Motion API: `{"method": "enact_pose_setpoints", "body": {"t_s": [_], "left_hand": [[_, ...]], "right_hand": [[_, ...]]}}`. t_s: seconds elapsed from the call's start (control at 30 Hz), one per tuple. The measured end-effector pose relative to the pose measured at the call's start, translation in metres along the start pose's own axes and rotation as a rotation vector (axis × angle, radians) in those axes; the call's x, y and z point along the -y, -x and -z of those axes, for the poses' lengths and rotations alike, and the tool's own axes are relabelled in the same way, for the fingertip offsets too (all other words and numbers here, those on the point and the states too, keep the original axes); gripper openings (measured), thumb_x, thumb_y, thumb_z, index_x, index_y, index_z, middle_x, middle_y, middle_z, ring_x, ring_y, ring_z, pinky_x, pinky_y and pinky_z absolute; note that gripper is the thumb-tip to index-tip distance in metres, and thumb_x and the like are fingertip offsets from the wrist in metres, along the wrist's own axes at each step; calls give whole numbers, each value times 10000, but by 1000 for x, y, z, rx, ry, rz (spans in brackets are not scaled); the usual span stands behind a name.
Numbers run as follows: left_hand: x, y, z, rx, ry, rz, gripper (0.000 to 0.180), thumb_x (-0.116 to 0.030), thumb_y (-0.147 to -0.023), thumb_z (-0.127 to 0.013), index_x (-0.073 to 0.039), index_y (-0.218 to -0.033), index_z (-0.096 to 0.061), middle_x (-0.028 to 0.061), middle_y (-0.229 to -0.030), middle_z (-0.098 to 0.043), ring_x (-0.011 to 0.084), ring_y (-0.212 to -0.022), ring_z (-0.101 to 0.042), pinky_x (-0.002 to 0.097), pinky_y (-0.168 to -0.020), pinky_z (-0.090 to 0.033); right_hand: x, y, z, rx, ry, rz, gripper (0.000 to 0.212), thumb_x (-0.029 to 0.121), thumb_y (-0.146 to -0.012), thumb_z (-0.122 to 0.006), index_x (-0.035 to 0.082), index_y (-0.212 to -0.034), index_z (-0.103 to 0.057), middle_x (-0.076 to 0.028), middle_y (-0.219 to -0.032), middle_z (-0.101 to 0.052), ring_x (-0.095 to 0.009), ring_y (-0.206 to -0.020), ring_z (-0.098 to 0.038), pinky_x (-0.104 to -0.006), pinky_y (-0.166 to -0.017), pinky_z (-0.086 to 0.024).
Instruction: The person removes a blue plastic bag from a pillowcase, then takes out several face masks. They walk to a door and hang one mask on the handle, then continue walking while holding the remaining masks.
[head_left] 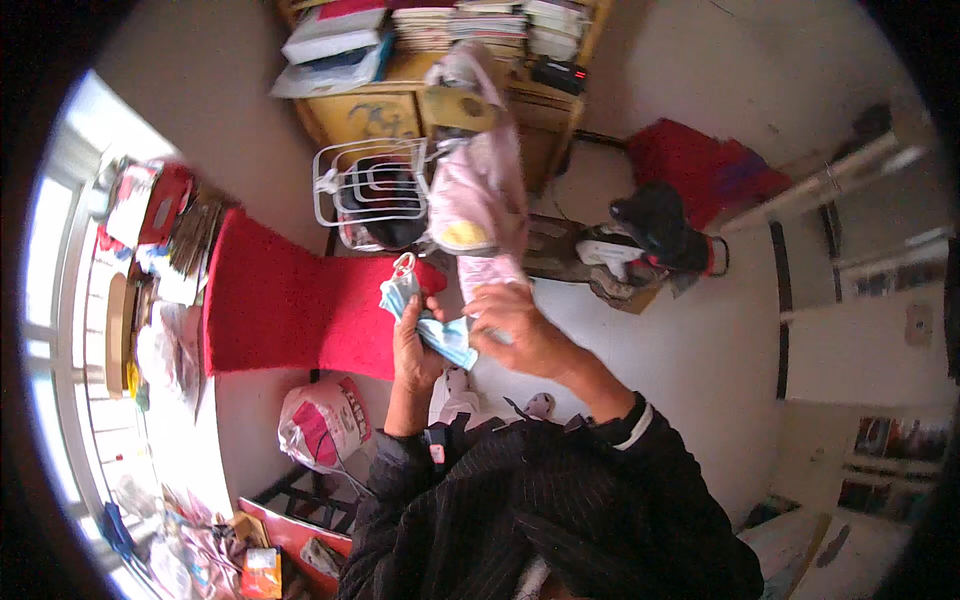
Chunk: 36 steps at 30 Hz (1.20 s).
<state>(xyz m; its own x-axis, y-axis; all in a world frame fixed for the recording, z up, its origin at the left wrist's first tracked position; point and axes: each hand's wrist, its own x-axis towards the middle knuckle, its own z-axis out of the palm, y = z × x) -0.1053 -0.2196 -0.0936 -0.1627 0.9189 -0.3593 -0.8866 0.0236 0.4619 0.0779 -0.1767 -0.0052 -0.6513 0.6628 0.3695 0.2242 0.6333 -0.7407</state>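
Note:
My left hand (415,345) is closed around a bundle of light-blue pleated face masks (450,340). A pale pink and white loop (404,264) stands out at the bundle's upper end, above my thumb. At the bundle's right end is my right hand (520,330), its fingers curled in a pinch against the mask edge. Slight motion blur covers those fingertips. Just beyond my hands hangs a pink garment (485,190) with a yellow patch, draped over a chair-like support.
A red-covered seat (290,300) stands at the left, with a white plastic bag (325,425) below it. Ahead are a white wire rack (370,185) and a wooden cabinet (365,115) stacked with books. Shoes and a black bag (660,230) lie to the right. Clutter fills the windowsill.

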Motion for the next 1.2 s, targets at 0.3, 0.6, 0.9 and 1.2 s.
{"method": "enact_pose_setpoints", "body": {"t_s": [0.3, 0.6, 0.9, 1.2], "left_hand": [[145, 30, -65, 240, -65, 222, 203, -164, -914, -617, -36, -1054, -543, -1, -710, -491, 118, -640, -478, 255, -626, -427], [248, 13, -153, 270, -175, 391, 185, -169, -905, -625, -29, -1013, -573, 16, -722, -480, 136, -655, -483, 270, -662, -435], [375, -64, -254, 314, -340, 552, 224, -192, -891, -640, -41, -1033, -555, 15, -661, -498, 144, -634, -502, 291, -665, -439], [607, -76, -381, 572, -397, 955, 167, -112, -889, -623, -52, -1032, -563, 6, -729, -501, 132, -674, -496, 277, -661, -453]], "right_hand": [[84, 163, 309, -951, 316, 248, 247, 106, -900, -509, 14, -1114, -590, -188, -1220, -573, -287, -1172, -530, -397, -1012, -404], [116, 274, 417, -1130, 636, 487, 333, 131, -865, -574, 34, -1182, -537, -170, -1271, -535, -282, -1199, -502, -393, -1015, -394], [69, 339, 512, -1253, 864, 283, 458, 155, -831, -639, 54, -1250, -483, -153, -1322, -496, -277, -1226, -474, -389, -1018, -383], [31, 465, 586, -1464, 1066, -146, 598, 180, -797, -703, 74, -1318, -430, -136, -1372, -457, -272, -1254, -447, -385, -1021, -372]]}}
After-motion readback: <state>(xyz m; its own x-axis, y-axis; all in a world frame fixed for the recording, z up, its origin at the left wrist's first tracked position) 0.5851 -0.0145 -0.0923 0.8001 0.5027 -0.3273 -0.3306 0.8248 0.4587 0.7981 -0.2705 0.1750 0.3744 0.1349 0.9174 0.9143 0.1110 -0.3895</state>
